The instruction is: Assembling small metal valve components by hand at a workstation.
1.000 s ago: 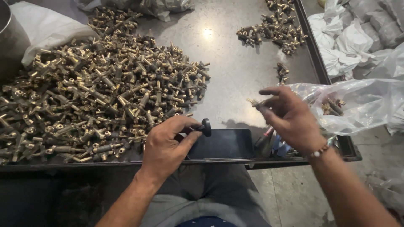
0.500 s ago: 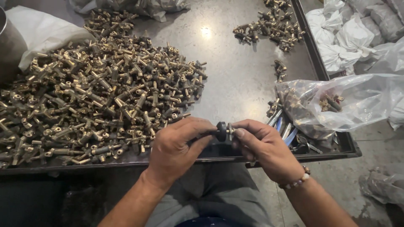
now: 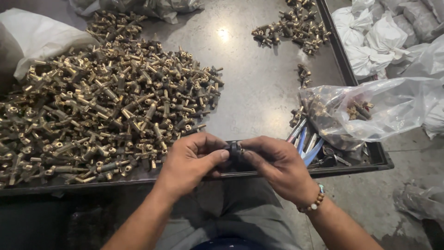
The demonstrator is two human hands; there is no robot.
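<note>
Both hands [image 3: 233, 159] pinch a small dark part [image 3: 235, 149], mostly hidden by fingers.

The small dark part [image 3: 235, 150] is mostly hidden between pinching fingertips [image 3: 221, 155] — shape untellable; the brass pile [image 3: 92, 111] runs off left.

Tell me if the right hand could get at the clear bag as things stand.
Probably yes. The clear bag lies just beyond the right hand with nothing between them, but that hand and the left hand both pinch a small dark part, so it would have to let go.
</note>
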